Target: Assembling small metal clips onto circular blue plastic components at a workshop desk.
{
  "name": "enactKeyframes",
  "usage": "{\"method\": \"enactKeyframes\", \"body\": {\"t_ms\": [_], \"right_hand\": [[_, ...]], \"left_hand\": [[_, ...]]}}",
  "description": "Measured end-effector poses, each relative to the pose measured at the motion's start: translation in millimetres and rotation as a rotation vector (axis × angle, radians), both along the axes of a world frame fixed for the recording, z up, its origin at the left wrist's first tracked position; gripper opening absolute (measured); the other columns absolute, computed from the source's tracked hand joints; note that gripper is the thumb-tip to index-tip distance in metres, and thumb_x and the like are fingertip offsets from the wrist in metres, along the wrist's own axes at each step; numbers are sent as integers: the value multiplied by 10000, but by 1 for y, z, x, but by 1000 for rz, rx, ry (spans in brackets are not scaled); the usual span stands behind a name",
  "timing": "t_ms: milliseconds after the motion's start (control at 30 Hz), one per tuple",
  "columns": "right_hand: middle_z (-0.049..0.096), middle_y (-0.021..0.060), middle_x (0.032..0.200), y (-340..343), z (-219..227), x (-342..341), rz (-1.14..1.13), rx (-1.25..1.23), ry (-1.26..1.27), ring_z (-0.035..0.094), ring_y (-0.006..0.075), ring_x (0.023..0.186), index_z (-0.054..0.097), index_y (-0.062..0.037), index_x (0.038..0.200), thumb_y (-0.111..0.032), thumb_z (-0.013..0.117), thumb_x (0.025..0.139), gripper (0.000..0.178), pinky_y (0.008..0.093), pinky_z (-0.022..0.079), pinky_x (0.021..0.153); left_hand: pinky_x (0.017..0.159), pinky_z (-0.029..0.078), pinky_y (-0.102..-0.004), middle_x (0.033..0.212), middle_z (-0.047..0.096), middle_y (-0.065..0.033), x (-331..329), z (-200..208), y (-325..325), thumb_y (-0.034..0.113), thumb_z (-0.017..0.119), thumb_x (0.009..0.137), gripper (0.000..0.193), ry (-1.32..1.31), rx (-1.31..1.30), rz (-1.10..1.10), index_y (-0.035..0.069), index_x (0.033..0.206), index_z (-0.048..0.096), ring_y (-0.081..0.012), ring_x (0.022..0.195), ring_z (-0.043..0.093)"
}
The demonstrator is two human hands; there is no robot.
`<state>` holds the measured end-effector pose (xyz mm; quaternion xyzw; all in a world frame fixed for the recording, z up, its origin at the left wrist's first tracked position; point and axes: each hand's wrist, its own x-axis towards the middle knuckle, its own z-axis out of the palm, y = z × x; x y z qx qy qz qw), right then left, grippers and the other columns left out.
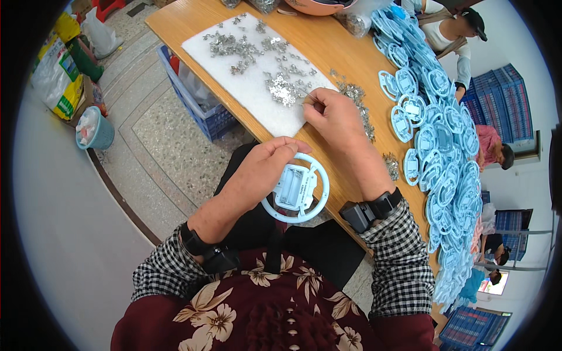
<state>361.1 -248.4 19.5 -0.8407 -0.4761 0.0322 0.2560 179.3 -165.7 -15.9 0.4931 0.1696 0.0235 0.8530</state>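
My left hand is closed on the upper left rim of a light blue plastic toy steering wheel. The wheel is tilted toward me over my lap, and an open rectangular compartment shows in its hub. My right hand pinches what look like thin metal tweezers over the right part of a white foam pad. Their tips are close to a pile of small silvery metal pieces. Whether a piece is between the tips is too small to tell.
More metal pieces lie on the wooden table beside the pad. A long heap of light blue steering wheels covers the table's right side. A blue crate and a bin stand left. Co-workers sit across.
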Motion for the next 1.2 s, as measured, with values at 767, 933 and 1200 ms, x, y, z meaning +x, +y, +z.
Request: {"method": "enactKeyframes", "body": {"t_ms": [767, 933, 1200], "right_hand": [[563, -35, 737, -136, 38, -70, -252, 296, 858, 479, 73, 649, 645, -9, 925, -199, 630, 902, 191, 256, 360, 553], [538, -66, 750, -177, 53, -82, -266, 273, 1136, 442, 20, 637, 638, -29, 990, -163, 659, 914, 155, 194, 328, 565], [515, -77, 706, -205, 30, -90, -323, 371, 1301, 414, 10, 615, 643, -50, 914, -170, 662, 919, 121, 177, 285, 549]], "left_hand": [[729, 507, -226, 925, 672, -24, 14, 17, -40, 296, 451, 1052, 351, -179, 281, -262, 7, 1095, 645, -78, 815, 624], [752, 506, -244, 960, 664, -54, 20, 22, -48, 199, 425, 990, 321, -142, 409, -231, 7, 1155, 621, -97, 852, 613], [729, 510, -239, 980, 660, -34, 25, 33, -65, 179, 453, 996, 317, -19, 227, -276, 10, 1220, 601, -75, 852, 622]]}}
